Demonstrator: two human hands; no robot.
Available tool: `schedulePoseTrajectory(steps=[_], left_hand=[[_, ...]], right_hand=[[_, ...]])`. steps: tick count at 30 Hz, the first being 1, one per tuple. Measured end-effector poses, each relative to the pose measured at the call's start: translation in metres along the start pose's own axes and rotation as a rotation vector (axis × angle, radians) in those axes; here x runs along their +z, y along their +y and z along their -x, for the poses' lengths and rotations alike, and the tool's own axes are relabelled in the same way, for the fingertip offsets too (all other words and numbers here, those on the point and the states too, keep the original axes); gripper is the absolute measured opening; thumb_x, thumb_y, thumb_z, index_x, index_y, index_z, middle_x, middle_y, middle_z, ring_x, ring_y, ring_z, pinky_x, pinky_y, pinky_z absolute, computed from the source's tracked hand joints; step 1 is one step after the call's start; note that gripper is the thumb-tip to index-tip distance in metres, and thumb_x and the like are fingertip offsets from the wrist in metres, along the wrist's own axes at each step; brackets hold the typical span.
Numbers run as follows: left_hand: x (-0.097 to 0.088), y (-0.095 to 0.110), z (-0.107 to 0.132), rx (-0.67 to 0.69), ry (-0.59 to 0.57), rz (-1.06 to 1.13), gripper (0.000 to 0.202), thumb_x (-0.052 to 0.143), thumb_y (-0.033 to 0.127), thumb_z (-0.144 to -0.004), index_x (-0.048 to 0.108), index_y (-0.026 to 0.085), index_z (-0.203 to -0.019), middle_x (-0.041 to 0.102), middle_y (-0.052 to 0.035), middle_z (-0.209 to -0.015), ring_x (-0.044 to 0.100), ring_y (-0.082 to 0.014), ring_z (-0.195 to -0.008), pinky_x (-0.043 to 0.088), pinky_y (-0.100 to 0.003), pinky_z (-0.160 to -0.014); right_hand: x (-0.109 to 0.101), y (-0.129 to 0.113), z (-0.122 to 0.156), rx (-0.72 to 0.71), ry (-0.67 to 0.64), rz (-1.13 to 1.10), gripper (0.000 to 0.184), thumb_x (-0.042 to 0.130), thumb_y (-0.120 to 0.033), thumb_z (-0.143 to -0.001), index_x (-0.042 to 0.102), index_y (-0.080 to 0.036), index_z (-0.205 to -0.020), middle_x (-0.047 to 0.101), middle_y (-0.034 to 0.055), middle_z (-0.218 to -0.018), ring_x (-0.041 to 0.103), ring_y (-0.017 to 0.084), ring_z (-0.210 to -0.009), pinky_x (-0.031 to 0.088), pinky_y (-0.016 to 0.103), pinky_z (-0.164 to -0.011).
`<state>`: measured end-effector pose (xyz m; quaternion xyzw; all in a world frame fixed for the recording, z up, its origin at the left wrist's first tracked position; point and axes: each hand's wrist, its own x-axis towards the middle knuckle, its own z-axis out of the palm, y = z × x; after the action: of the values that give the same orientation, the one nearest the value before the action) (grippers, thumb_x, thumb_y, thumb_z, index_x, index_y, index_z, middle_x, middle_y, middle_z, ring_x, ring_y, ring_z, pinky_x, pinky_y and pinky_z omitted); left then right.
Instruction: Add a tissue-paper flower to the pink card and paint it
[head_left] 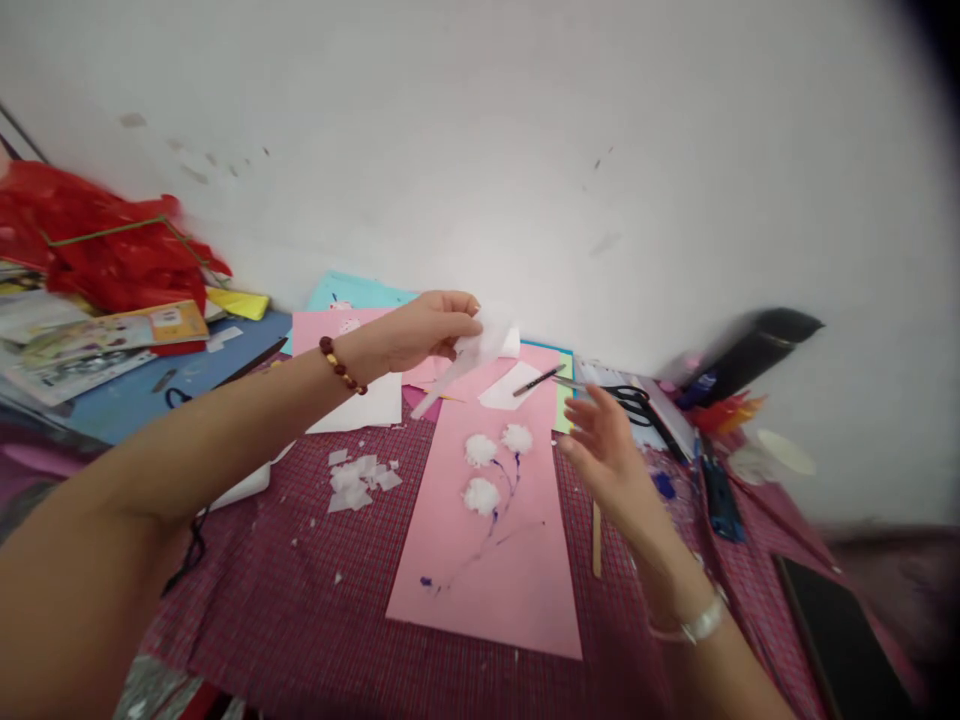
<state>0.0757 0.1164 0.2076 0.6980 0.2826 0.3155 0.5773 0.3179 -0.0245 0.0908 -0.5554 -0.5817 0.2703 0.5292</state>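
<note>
My left hand [431, 330] pinches a thin, see-through white sheet of tissue paper [487, 340], raised over the far side of the table. Fingers apart, my right hand [604, 450] hovers near the black-handled scissors [634, 400] and holds nothing that I can see. Between my arms lies a pink sheet [480, 600] with white fluffy flower heads [481, 496] and dark purple painted stems. On its upper part rest a white paper piece [499, 390] and a dark pen [538, 380]. Small white paper squares [360, 480] are heaped left of the pink sheet.
A checked cloth [300, 610] covers the table, with a wooden stick [597, 540] at right. Books [112, 335] and a red plastic bag [97, 235] crowd the left. A black tube-like object [757, 360] and a dark flat panel [840, 640] are at the right. The wall stands behind.
</note>
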Motion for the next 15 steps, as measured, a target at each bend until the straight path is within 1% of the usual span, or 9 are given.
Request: schedulePoseTrajectory(steps=[2, 3, 4, 6, 8, 10, 12, 14, 15], left_hand=[[0.011, 0.004, 0.016, -0.016, -0.096, 0.065, 0.012, 0.058, 0.013, -0.072, 0.051, 0.017, -0.064, 0.042, 0.0032, -0.060, 0.040, -0.0065, -0.050, 0.031, -0.021, -0.049], [0.015, 0.006, 0.023, -0.031, -0.135, 0.086, 0.011, 0.058, 0.013, -0.071, 0.052, 0.017, -0.063, 0.043, 0.0026, -0.059, 0.041, -0.0072, -0.050, 0.031, -0.022, -0.049], [0.018, 0.006, 0.030, -0.052, -0.160, 0.106, 0.008, 0.059, 0.014, -0.069, 0.053, 0.017, -0.063, 0.045, 0.0019, -0.059, 0.042, -0.0080, -0.051, 0.032, -0.022, -0.049], [0.023, 0.004, 0.043, -0.098, -0.160, 0.155, 0.006, 0.059, 0.015, -0.065, 0.054, 0.017, -0.063, 0.048, 0.0006, -0.061, 0.044, -0.0095, -0.052, 0.033, -0.024, -0.050], [0.027, -0.003, 0.053, -0.139, -0.133, 0.231, 0.009, 0.060, 0.014, -0.062, 0.052, 0.017, -0.063, 0.051, 0.0003, -0.062, 0.045, -0.0100, -0.053, 0.034, -0.024, -0.050], [0.030, -0.015, 0.062, -0.162, -0.083, 0.344, 0.011, 0.062, 0.014, -0.063, 0.051, 0.017, -0.064, 0.052, 0.0008, -0.063, 0.046, -0.0098, -0.053, 0.035, -0.024, -0.051], [0.034, -0.029, 0.071, -0.178, -0.026, 0.491, 0.014, 0.066, 0.023, -0.070, 0.053, 0.017, -0.069, 0.054, 0.0012, -0.062, 0.048, -0.0103, -0.052, 0.038, -0.024, -0.052], [0.041, -0.043, 0.080, -0.194, -0.007, 0.624, 0.029, 0.068, 0.043, -0.076, 0.057, 0.016, -0.077, 0.057, 0.0004, -0.063, 0.051, -0.0117, -0.054, 0.041, -0.025, -0.054], [0.046, -0.049, 0.085, -0.203, -0.023, 0.666, 0.039, 0.067, 0.053, -0.077, 0.059, 0.015, -0.082, 0.059, -0.0008, -0.066, 0.053, -0.0126, -0.056, 0.043, -0.026, -0.056]], right_hand=[[0.018, -0.013, -0.018, 0.031, -0.086, -0.182, 0.098, 0.074, -0.061, -0.073, 0.022, -0.032, -0.151, 0.037, 0.0171, -0.154, 0.042, 0.032, -0.139, 0.038, 0.055, -0.111], [0.025, -0.017, -0.023, 0.047, -0.131, -0.265, 0.105, 0.076, -0.064, -0.069, 0.020, -0.034, -0.152, 0.034, 0.0162, -0.156, 0.040, 0.032, -0.141, 0.037, 0.054, -0.112], [0.032, -0.020, -0.026, 0.061, -0.189, -0.349, 0.108, 0.077, -0.065, -0.066, 0.020, -0.035, -0.152, 0.035, 0.0148, -0.156, 0.041, 0.032, -0.141, 0.038, 0.053, -0.111], [0.043, -0.026, -0.024, 0.087, -0.322, -0.509, 0.106, 0.079, -0.066, -0.062, 0.028, -0.036, -0.149, 0.044, 0.0119, -0.151, 0.047, 0.031, -0.135, 0.045, 0.049, -0.106], [0.051, -0.033, -0.015, 0.136, -0.434, -0.629, 0.089, 0.081, -0.062, -0.061, 0.047, -0.033, -0.139, 0.059, 0.0093, -0.136, 0.060, 0.029, -0.120, 0.053, 0.044, -0.093], [0.055, -0.040, -0.003, 0.213, -0.439, -0.670, 0.064, 0.084, -0.054, -0.062, 0.064, -0.028, -0.117, 0.071, 0.0066, -0.113, 0.068, 0.025, -0.096, 0.056, 0.037, -0.079], [0.054, -0.047, 0.007, 0.282, -0.354, -0.647, 0.043, 0.085, -0.043, -0.064, 0.069, -0.024, -0.098, 0.074, 0.0028, -0.091, 0.067, 0.019, -0.075, 0.054, 0.031, -0.068], [0.049, -0.051, 0.016, 0.308, -0.266, -0.609, 0.035, 0.086, -0.036, -0.063, 0.069, -0.022, -0.091, 0.072, -0.0003, -0.080, 0.063, 0.014, -0.065, 0.050, 0.027, -0.061], [0.045, -0.054, 0.019, 0.310, -0.241, -0.588, 0.034, 0.086, -0.035, -0.063, 0.069, -0.022, -0.090, 0.071, -0.0014, -0.078, 0.062, 0.013, -0.063, 0.049, 0.025, -0.060]])
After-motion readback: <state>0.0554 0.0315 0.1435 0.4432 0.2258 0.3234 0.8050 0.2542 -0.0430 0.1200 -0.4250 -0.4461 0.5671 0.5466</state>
